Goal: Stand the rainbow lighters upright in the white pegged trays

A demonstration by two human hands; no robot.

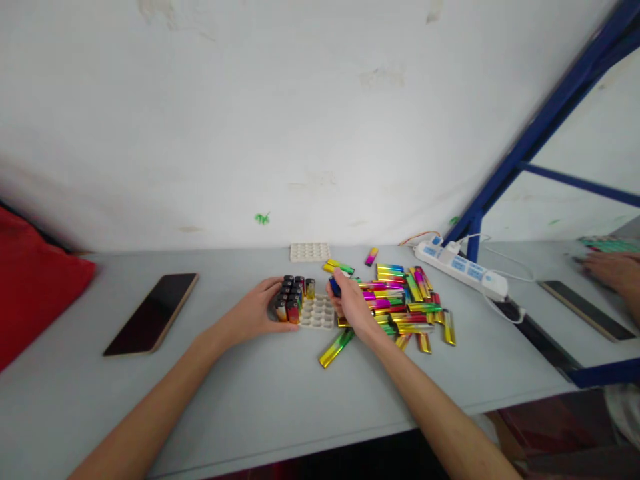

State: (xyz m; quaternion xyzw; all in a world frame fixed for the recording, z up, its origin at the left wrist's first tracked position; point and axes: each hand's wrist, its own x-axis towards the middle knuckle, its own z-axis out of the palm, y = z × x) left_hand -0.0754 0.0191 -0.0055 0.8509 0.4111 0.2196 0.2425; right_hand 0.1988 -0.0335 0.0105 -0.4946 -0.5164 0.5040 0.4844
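Observation:
A pale tray with rows of round pockets [316, 312] lies on the table. Upright at its left end stand several shiny, lighter-like cases with black tops [294, 308], and one yellow case [311, 289] stands beside them. My left hand [260, 310] wraps round the left side of this group, fingers behind and thumb in front. Over the tray's right edge, my right hand [353, 303] is closed on a case with a dark blue end [335, 287]; the rest of it is hidden by my fingers. Right of that hand lies a pile of loose rainbow-coloured cases [413, 319].
A second pocketed tray [310, 252] lies by the wall. On the left are a phone [153, 315] and red cloth [37, 287]. A white power strip [463, 270], cables and blue frame [530, 143] stand right; beyond are another phone [587, 310] and another person's hand [613, 270].

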